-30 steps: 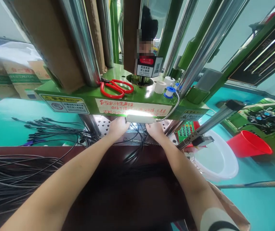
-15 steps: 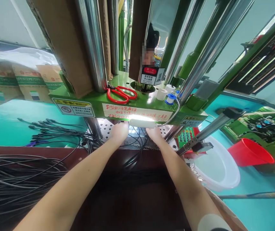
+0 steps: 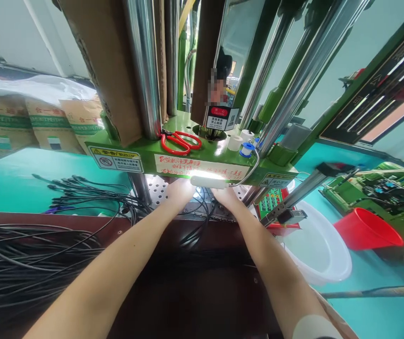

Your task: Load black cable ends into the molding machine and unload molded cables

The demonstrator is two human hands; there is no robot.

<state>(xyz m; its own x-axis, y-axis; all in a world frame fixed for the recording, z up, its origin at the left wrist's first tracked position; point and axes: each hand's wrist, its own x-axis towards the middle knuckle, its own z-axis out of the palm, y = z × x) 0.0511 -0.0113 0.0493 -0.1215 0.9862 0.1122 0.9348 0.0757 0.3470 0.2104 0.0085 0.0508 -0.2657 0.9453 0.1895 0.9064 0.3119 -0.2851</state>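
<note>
Both my arms reach under the green crossbeam [image 3: 145,153] of a press. My left hand [image 3: 181,192] is beneath the lit lamp [image 3: 209,182], over the perforated metal plate [image 3: 159,190]; its fingers are hidden by the beam and glare. My right hand [image 3: 224,195] sits just right of it, its fingers also out of sight behind the lamp. Between the two hands, black cables [image 3: 203,207] run out from a bright metal part and hang over the front edge. What either hand touches under the beam does not show.
Red-handled scissors [image 3: 182,142] and small tape rolls [image 3: 247,149] lie on the beam. Bundled black cables [image 3: 28,263] cover the left of the table. At right are a green control panel [image 3: 271,201], a white tub [image 3: 343,256] and a red bucket [image 3: 366,230]. Steel columns [image 3: 145,70] flank the work spot.
The view has shifted slightly. My left hand has moved a little to the right and further in under the lamp; my right hand has shifted slightly left, closer to it.
</note>
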